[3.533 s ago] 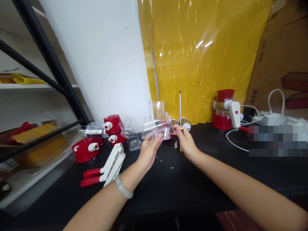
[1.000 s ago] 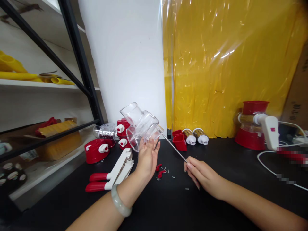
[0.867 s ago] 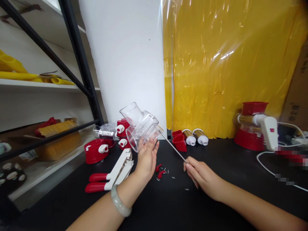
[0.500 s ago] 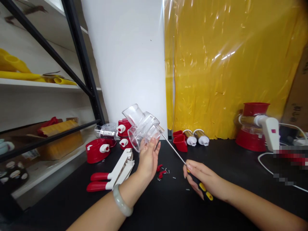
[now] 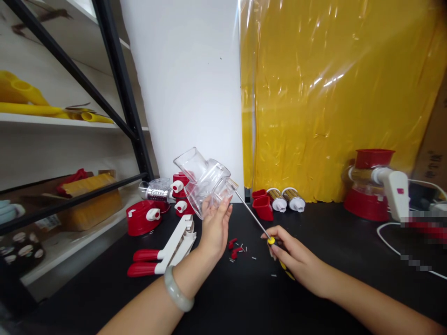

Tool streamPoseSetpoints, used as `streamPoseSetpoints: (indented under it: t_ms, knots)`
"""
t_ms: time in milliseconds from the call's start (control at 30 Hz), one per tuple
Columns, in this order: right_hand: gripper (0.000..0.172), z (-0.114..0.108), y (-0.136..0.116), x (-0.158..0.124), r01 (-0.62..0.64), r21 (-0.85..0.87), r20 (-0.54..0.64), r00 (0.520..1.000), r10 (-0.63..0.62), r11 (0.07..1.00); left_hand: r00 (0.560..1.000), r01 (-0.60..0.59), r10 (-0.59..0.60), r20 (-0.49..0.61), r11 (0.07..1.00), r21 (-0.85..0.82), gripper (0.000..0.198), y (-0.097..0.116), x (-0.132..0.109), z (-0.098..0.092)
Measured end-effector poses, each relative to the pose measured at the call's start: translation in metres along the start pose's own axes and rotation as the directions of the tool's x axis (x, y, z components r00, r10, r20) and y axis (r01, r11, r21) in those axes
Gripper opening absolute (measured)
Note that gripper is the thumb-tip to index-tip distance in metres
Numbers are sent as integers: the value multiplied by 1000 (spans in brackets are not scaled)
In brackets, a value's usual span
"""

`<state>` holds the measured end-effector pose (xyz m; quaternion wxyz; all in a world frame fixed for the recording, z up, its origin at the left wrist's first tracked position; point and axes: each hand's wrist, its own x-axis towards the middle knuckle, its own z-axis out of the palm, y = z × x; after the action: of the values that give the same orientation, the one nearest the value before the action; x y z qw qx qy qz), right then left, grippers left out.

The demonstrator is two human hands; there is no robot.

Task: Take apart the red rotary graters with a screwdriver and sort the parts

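One screwdriver, one clear plastic body
Right hand: fingers wrapped round the handle, shaft slanting up-left beyond. Left hand: half-curled fingers cup the body, spout up-left.

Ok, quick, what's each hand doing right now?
Left hand: closed, holding up a clear plastic piece.
Right hand: closed, holding a screwdriver that points at the clear plastic piece.

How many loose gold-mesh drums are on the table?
2: the left drum and, next to it, the right drum, both in front of the yellow sheet. Others could be hidden.
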<state>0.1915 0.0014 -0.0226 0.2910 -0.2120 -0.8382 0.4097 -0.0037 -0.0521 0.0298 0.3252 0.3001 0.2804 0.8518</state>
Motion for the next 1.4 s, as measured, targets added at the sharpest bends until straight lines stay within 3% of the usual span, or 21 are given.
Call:
streamPoseSetpoints:
  t_ms: [167,400,600,733,933,1233,1400]
  knots:
    - [29,-4,3,5,0,-65,-9,1000,-1,998,999,3,-3,-36,1000,5,53,1,5,-2]
    - [44,-9,20,10,-79,-350,-35,997,71,933,999,1,-1,-46,1000,17,54,1,8,-4]
    - [39,-11,12,10,-82,-264,-2,996,84,961,999,-47,48,-23,998,29,51,2,8,-3]
    - [38,-19,4,7,-160,-113,112,979,172,981,997,-77,77,-26,997,16,41,4,11,-2]
    - [37,-33,9,4,-174,-99,266,944,195,980,997,-72,72,-12,997,4,32,5,14,-3]
    - [42,-14,15,10,-201,-111,90,973,211,973,997,-74,74,-2,997,-8,29,8,13,-4]
    - [48,-20,13,5,-207,3,181,962,203,978,996,-83,83,-12,997,-3,32,10,15,-3]
